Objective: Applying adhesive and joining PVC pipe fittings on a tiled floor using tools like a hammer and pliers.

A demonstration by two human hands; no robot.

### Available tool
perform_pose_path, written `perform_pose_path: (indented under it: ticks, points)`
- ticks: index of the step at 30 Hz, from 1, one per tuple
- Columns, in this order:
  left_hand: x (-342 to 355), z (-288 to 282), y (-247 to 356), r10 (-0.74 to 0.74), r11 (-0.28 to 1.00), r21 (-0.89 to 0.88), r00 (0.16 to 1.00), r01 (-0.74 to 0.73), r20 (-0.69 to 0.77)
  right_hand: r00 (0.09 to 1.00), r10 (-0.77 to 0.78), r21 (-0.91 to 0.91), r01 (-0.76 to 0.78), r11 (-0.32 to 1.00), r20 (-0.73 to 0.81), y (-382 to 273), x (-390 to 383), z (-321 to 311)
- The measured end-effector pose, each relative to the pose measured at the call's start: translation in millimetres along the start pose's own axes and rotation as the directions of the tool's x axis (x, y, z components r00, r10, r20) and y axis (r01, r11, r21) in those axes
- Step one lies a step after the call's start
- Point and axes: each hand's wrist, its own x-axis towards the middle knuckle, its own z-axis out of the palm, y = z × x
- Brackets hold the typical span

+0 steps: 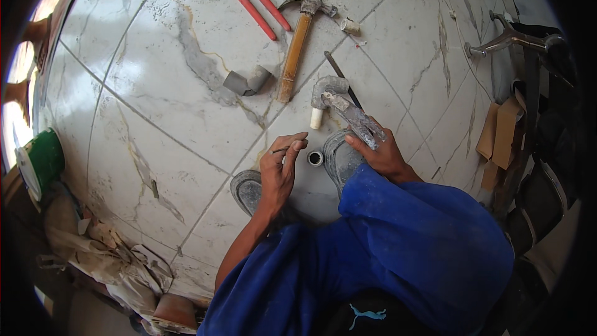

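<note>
My left hand (281,168) is closed on a small thin dark piece (280,151). My right hand (385,155) grips a split, crusted grey pipe piece (357,121) joined to a grey elbow fitting (328,88) with a short white pipe (316,118). A black rod (336,65) runs behind this assembly; whether I hold it is hidden. Between my hands lies a dark-centred ring (315,158), beside my grey sandals (245,190). Above them on the tiles are a wooden-handled hammer (293,56), red-handled pliers (261,9), grey cut pipe pieces (245,81) and a small white fitting (349,26).
The marble-look tiled floor (161,118) surrounds me. At left are a green container (42,160) and a heap of pale cloth (81,242). At right stand a metal chair leg (507,40), cardboard (500,137) and dark chair parts (535,205). A wire runs along the right floor.
</note>
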Motion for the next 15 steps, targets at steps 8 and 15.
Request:
perform_pose_path:
  ticks: [8,15]
  points:
    - [-8.2,14.0,-17.0,-0.199,0.965,-0.181,0.979,0.189,-0.041,1.000,-0.001,0.030,0.001,1.000,0.018,-0.6,-2.1,-1.3]
    - [-20.6,18.7,-26.1,-0.147,0.966,-0.217,0.989,0.142,-0.004,1.000,-0.003,-0.019,0.004,1.000,0.020,-6.8,-4.6,-5.9]
